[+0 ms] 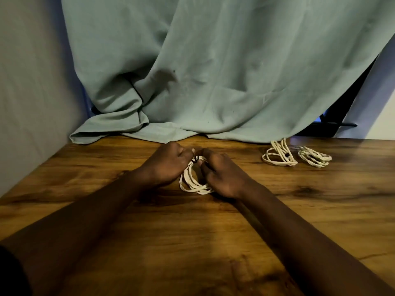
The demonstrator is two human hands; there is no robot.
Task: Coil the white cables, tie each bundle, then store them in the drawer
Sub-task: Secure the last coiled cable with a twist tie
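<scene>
Coil (pixel 195 184) of white cable lies on the desk (pixel 192 231), left hand (pixel 165 165) and right hand (pixel 222 176) each in a grip grasping its twelve-o'clock edge.

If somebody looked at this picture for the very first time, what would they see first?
First, the left hand and right hand in the middle of the brown wooden table, both gripping the top of a coiled white cable. Next, the big teal cloth hanging behind the table. Then, at the far right, a loose white cable bundle and a smaller white cable bundle beside it.
</scene>
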